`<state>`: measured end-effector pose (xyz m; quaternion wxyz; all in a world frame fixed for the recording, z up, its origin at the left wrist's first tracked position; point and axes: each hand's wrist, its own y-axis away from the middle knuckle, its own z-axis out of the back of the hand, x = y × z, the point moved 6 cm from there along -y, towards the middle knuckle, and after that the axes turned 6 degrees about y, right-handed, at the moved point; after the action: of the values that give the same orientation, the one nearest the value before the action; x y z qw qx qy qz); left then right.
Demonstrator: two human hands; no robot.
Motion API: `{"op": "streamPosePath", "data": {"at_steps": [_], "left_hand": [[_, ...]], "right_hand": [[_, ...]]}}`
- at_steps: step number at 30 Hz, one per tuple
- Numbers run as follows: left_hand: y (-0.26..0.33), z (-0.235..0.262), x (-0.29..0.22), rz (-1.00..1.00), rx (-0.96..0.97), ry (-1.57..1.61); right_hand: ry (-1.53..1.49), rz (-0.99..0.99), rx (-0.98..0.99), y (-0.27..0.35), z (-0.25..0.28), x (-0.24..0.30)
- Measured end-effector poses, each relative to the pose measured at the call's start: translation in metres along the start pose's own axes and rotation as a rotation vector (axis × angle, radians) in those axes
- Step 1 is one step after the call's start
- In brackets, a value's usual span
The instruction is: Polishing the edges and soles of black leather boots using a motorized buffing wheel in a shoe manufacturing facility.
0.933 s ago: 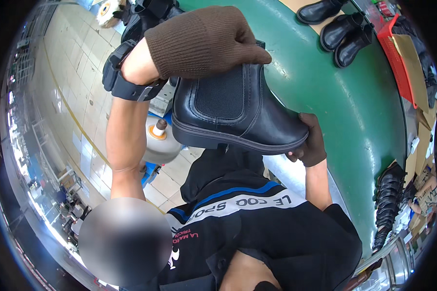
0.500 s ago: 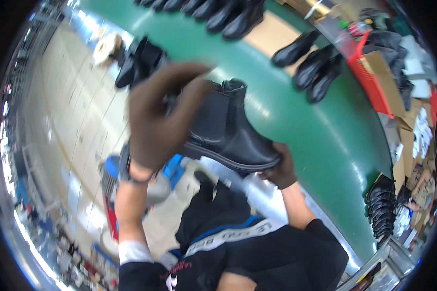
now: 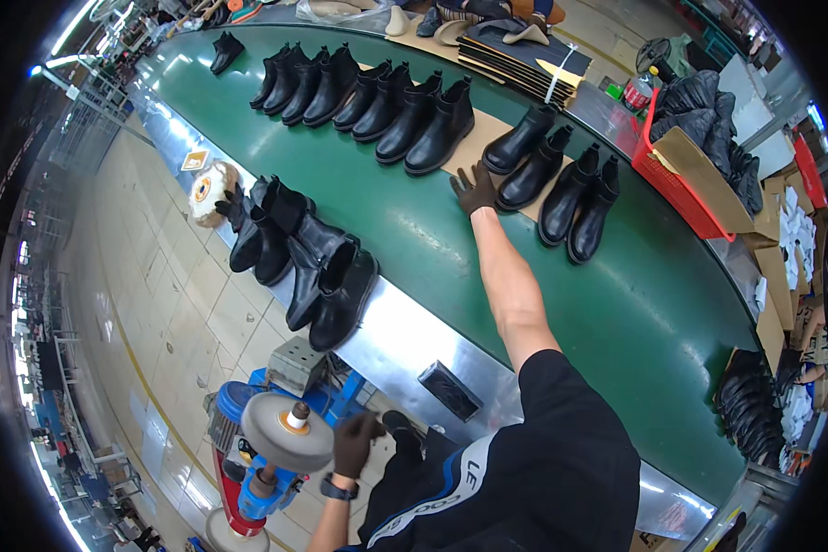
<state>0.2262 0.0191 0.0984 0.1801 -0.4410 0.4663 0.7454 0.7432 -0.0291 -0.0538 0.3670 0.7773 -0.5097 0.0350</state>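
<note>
My right hand (image 3: 474, 191), in a dark brown glove, reaches far over the green tabletop (image 3: 432, 239) with its fingers spread. Its fingertips are right by the toe of a black ankle boot (image 3: 517, 143) that stands upright on a cardboard sheet (image 3: 481, 132); whether they touch it I cannot tell. Three more black boots (image 3: 569, 195) stand to the right of that one. My left hand (image 3: 357, 443), gloved too, hangs low beside a grey polishing wheel (image 3: 287, 432), its fingers curled in with nothing visible in them.
Several black boots (image 3: 442, 129) stand in a row at the back. More boots (image 3: 340, 299) lie heaped on the table's metal near edge, by a fluffy wheel (image 3: 213, 191). A black block (image 3: 451, 390) lies on that edge. A red basket (image 3: 681, 189) with dark bundles stands at the right.
The black boot I held in both hands is out of them, and the group at the right has one boot more. My right hand has moved forward, my left down to the polishing wheel.
</note>
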Motion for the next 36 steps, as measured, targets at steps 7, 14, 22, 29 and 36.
{"op": "streamPosePath", "data": {"at_steps": [7, 14, 22, 29, 36], "left_hand": [[0.058, -0.005, 0.089, 0.197, -0.08, -0.017], [0.102, 0.03, 0.099, 0.403, -0.346, 0.154], [0.068, 0.008, 0.078, 0.242, -0.236, 0.133], [-0.046, -0.046, -0.042, -0.438, -0.121, 0.381], [-0.054, -0.042, -0.163, -1.101, -0.307, -0.05]], "right_hand": [[1.142, 0.122, 0.103, -0.019, -0.057, -0.026], [2.078, 1.136, 0.098, -0.006, -0.182, 0.034], [2.171, 1.129, 0.373, -0.009, -0.173, 0.075], [1.63, 1.336, 0.734, 0.238, -0.188, 0.082], [1.429, 0.603, 0.774, 0.324, -0.163, 0.074]]}}
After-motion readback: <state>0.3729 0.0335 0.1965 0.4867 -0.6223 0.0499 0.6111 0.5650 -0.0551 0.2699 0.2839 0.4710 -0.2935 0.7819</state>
